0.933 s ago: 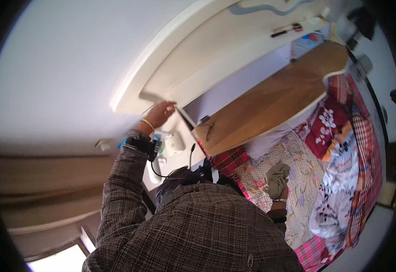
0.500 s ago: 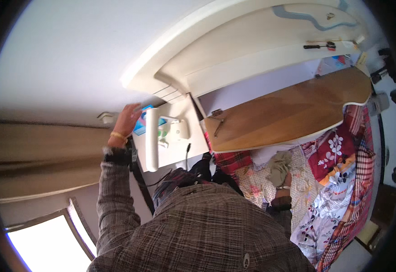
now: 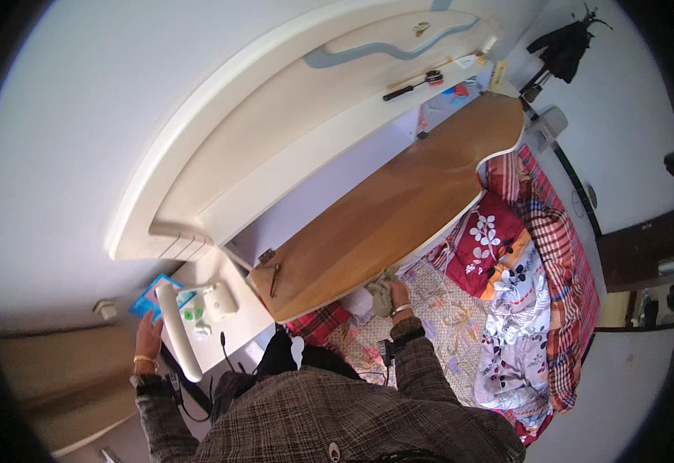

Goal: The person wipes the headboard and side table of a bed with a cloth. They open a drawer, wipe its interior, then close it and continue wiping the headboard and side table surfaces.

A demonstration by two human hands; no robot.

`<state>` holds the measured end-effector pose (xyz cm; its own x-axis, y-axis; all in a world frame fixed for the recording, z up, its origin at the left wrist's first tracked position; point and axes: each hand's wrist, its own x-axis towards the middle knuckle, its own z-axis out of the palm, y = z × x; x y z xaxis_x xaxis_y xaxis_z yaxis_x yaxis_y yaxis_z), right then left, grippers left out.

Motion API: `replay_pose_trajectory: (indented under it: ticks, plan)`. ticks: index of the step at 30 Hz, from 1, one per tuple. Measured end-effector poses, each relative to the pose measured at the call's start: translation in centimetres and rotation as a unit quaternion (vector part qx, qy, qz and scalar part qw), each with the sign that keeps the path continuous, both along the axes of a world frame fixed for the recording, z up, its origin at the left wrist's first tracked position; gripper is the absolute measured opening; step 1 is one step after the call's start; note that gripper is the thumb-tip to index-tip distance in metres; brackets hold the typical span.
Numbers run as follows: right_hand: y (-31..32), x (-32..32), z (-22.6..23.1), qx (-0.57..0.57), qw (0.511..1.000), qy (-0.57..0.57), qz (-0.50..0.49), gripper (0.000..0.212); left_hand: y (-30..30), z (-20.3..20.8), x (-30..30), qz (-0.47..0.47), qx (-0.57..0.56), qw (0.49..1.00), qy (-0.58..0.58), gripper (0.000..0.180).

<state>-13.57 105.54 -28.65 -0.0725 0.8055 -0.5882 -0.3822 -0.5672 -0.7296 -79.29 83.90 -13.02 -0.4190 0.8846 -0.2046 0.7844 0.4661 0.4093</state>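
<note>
My right hand [image 3: 400,295] is closed on a crumpled olive-grey cloth [image 3: 381,293], over the patterned bed sheet [image 3: 453,324] and close to the wooden panel's front edge. My left hand [image 3: 149,337] is at the outer side of a white bedside table [image 3: 237,328], fingers stretched upward and holding nothing that I can see. Beside those fingers runs the long white head of a desk lamp [image 3: 179,332], and a blue packet [image 3: 152,295] lies just beyond them. Whether the fingers touch the lamp or the table, I cannot tell. A small white device [image 3: 219,301] stands on the tabletop.
A brown wooden panel [image 3: 399,208] lies folded out from the cream headboard [image 3: 260,139], its storage space open behind. A black-handled brush [image 3: 414,86] rests on the headboard ledge. Bunched quilts [image 3: 514,332] and a red floral pillow [image 3: 485,239] cover the bed's right side.
The view has swung, so the headboard and bed appear shifted left and tilted. My left hand has come down beside the lamp. My right hand, still gripping the cloth, has moved toward the panel's edge.
</note>
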Motion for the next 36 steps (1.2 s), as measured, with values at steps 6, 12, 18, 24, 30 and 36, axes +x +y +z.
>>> replay_pose_trajectory:
  ticks: [6,12,18,24,30,36]
  plan:
    - [0.8,0.0,-2.0,0.001,0.970,-0.234,0.063,0.039,0.0,-0.9,0.2,0.069,-0.034,0.993,-0.088,0.052]
    - [0.9,-0.8,-1.2,0.079,0.960,-0.259,0.072,0.042,0.9,-1.1,0.4,0.026,-0.017,0.996,-0.083,0.045]
    - [1.9,-2.1,1.5,0.109,0.933,-0.331,0.096,0.044,1.7,-1.5,0.4,0.050,-0.044,0.994,-0.085,0.046]
    - [3.1,-2.9,2.2,0.142,0.903,-0.386,0.127,0.051,1.7,-2.6,-0.1,0.000,-0.068,0.997,-0.023,0.057]
    - [4.3,-3.5,2.4,0.210,0.903,-0.354,0.120,0.042,2.0,-0.5,1.8,0.085,-0.105,0.990,-0.033,0.072]
    - [4.8,-3.8,2.0,0.228,0.861,-0.439,0.117,0.035,7.3,3.8,7.1,0.002,0.025,0.996,0.082,0.064]
